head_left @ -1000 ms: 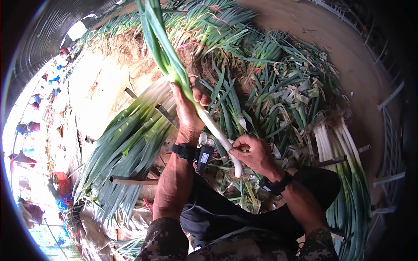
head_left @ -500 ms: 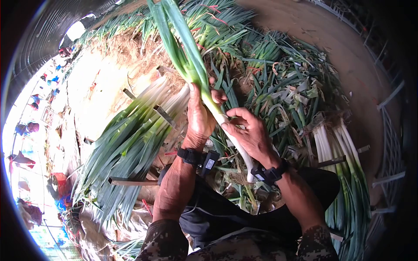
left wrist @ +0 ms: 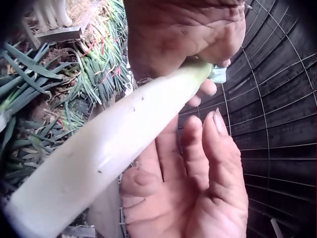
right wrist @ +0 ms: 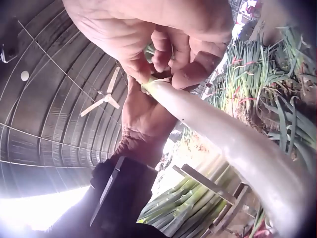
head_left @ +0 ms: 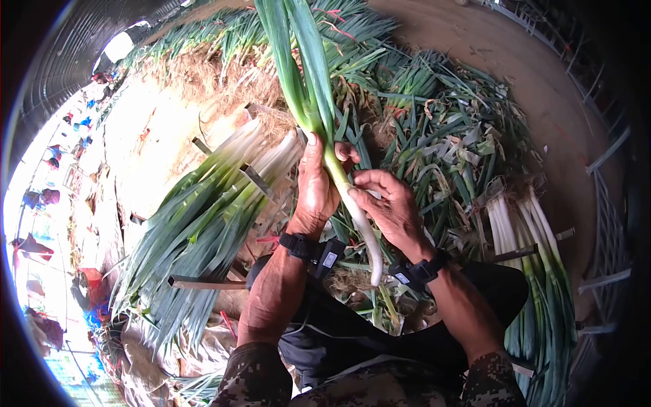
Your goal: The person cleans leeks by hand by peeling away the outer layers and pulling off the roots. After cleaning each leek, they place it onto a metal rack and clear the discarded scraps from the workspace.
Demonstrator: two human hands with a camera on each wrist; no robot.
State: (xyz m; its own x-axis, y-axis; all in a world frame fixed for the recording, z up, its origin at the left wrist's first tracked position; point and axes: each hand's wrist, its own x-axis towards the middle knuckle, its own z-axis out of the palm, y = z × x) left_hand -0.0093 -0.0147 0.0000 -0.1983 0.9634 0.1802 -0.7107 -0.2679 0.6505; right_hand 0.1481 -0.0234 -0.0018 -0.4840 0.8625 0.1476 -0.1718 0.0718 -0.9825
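leek (head_left: 364,232) slants far to near, left hand (head_left: 318,188) wrapped round it, right hand (head_left: 397,209) pinching it, more leeks (head_left: 203,207) stacked left

curved ribbed wall (head_left: 71,64) | bright opening (head_left: 119,46) | brown floor (head_left: 441,30) | fan (right wrist: 106,98)

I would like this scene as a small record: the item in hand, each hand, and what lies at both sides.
item: long onion stalk, slanted, green at the far end, white at the near end
left hand: grips the stalk below its leaves
right hand: pinches the stalk with thumb and fingers
left side: larger pile, among bars
right side: smaller pile, roots visible
wrists: dark band on each
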